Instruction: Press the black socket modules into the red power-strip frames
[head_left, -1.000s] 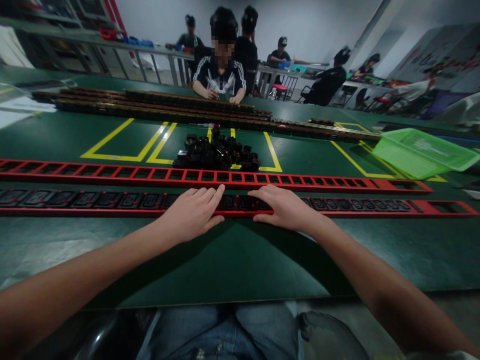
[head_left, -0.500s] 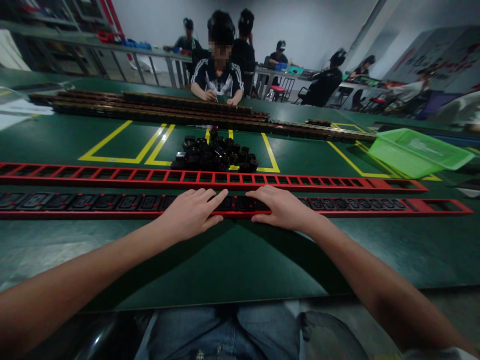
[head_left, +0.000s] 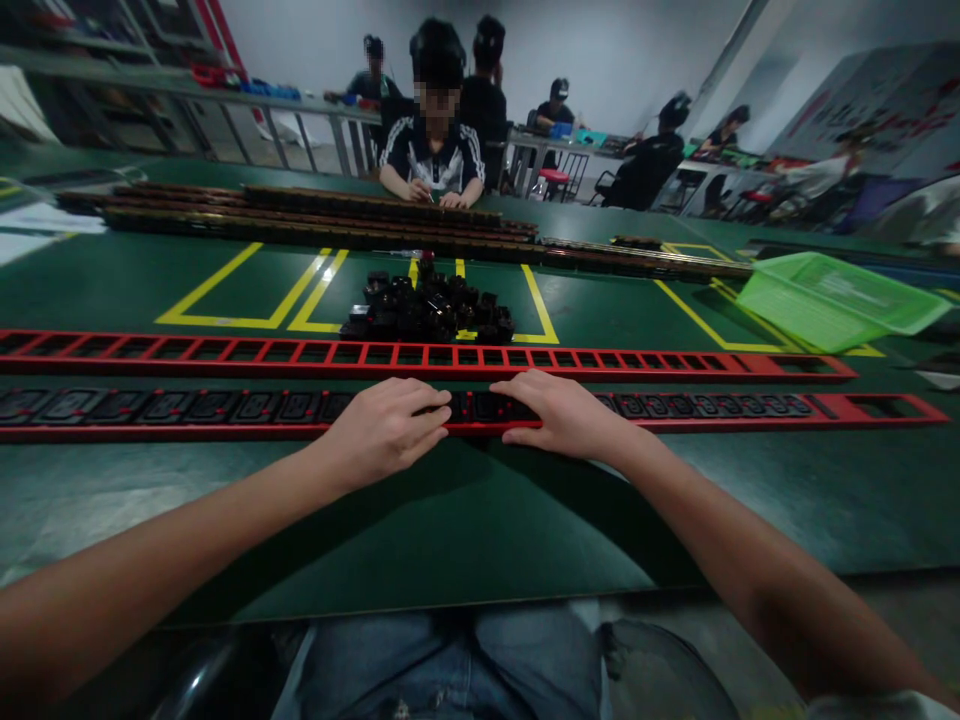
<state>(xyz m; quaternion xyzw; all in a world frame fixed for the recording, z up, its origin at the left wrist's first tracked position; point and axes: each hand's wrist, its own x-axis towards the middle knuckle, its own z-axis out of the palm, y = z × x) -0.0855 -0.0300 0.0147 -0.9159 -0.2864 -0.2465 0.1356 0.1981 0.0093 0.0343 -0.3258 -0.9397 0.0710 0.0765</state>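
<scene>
A long red rail (head_left: 720,424) lies across the green table in front of me, its slots filled with a row of black sockets (head_left: 296,405). My left hand (head_left: 390,425) is over the middle of this rail, fingers bent and thumb drawn in around a dark piece that looks like a black socket; the fingers partly hide it. Just to the right, my right hand (head_left: 559,412) grips the same rail, thumb against the near edge and fingertips over the sockets. One socket (head_left: 487,405) shows between the hands. Parallel behind it lies a second red rail (head_left: 652,365) with open slots.
Behind the rails lies a pile of black parts (head_left: 431,305). A green basket (head_left: 832,300) sits tilted at the right. Long dark strips (head_left: 322,222) are stacked farther back. Across the table sits a person (head_left: 435,150); several others work beyond.
My left index finger, stretched out before, has bent in toward the thumb over the rail. My right hand stays in nearly the same place.
</scene>
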